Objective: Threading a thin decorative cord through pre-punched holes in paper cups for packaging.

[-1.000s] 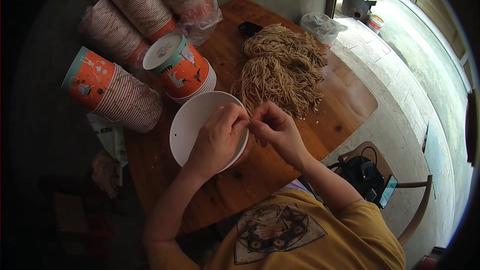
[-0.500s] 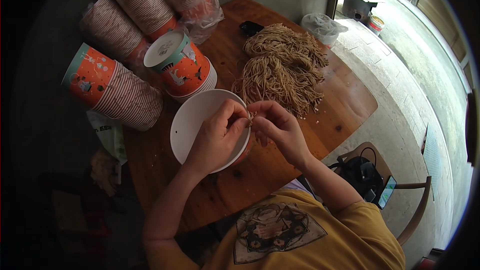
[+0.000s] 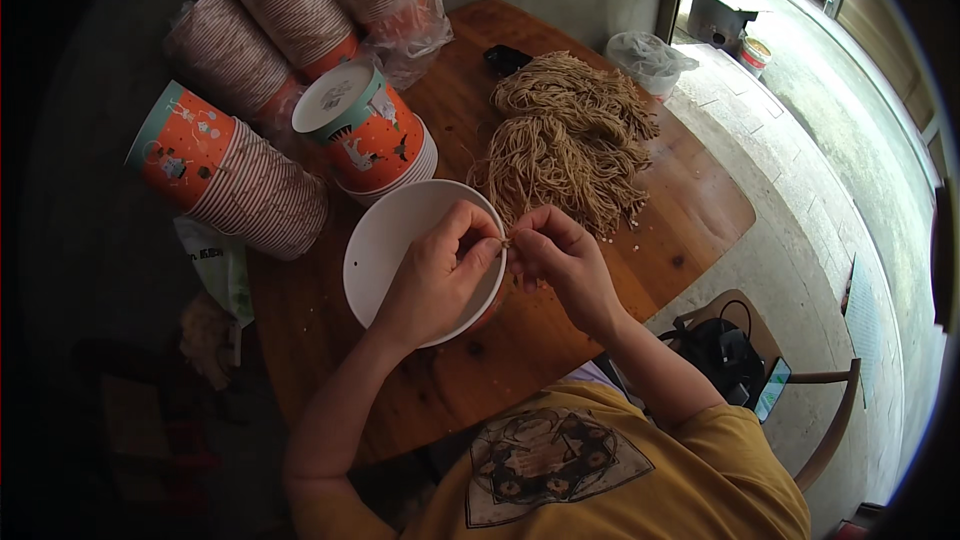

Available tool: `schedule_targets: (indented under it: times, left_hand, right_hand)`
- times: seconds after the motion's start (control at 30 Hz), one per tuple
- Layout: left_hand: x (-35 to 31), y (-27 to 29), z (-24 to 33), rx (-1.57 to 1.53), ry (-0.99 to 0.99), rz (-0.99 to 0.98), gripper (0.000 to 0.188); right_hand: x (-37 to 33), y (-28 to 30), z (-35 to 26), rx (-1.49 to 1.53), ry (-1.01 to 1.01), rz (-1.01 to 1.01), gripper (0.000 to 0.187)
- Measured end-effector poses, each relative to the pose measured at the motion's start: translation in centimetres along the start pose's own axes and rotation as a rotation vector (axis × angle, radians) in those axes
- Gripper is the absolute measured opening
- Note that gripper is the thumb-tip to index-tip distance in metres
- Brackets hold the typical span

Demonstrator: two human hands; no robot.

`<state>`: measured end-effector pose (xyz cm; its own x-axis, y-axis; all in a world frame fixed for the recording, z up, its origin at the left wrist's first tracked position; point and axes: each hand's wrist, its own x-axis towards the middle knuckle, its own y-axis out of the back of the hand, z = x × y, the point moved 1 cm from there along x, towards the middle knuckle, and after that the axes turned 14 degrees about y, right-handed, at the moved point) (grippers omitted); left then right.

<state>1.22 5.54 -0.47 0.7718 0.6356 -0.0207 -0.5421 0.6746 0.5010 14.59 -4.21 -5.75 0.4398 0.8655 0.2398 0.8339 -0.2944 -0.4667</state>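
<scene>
Over the right rim of a white-lined paper bucket (image 3: 378, 245), my left hand (image 3: 438, 275) and my right hand (image 3: 568, 270) meet with thumbs and forefingers pinched. A tiny tan bit (image 3: 507, 241) shows between their fingertips; it is too small to name. My left hand and wrist cover part of the bucket's mouth, where a small dark speck lies on the inner wall. Just beyond my right hand spreads a heap of thin tan noodle-like strands (image 3: 570, 135), loosely gathered in two bunches on the wooden table (image 3: 690, 200).
Behind the bucket stands a short upside-down stack of orange paper buckets (image 3: 375, 140). Farther left leans a long nested stack (image 3: 235, 175), with several bagged stacks behind. A clear plastic bag (image 3: 648, 62) sits at the table's far right. A chair (image 3: 835, 420) holds a black bag (image 3: 715, 350).
My fingertips have drawn closer together, and less of the tan bit shows between them. My right fingers have curled in more. The bucket and strands stay in place.
</scene>
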Motion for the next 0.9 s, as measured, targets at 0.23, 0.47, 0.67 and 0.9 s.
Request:
schedule_targets:
  times: [0.23, 0.47, 0.67, 0.9]
  left_hand:
    - [0.1, 0.0, -0.2, -0.032, 0.043, -0.017, 0.009]
    - [-0.2, -0.3, -0.8, -0.205, 0.189, -0.029, 0.011]
    - [-0.2, -0.3, -1.1, -0.128, 0.285, -0.074, 0.014]
    - [-0.6, -0.6, -0.2, 0.096, 0.129, 0.042, 0.012]
  right_hand:
    - [-0.1, 0.1, 0.3, -0.036, 0.027, -0.038, 0.009]
    - [-0.2, 0.0, 0.4, -0.131, 0.009, -0.056, 0.014]
    - [-0.5, -0.3, 1.1, -0.168, 0.005, -0.073, 0.014]
    - [-0.7, -0.6, 1.3, -0.178, 0.031, -0.068, 0.013]
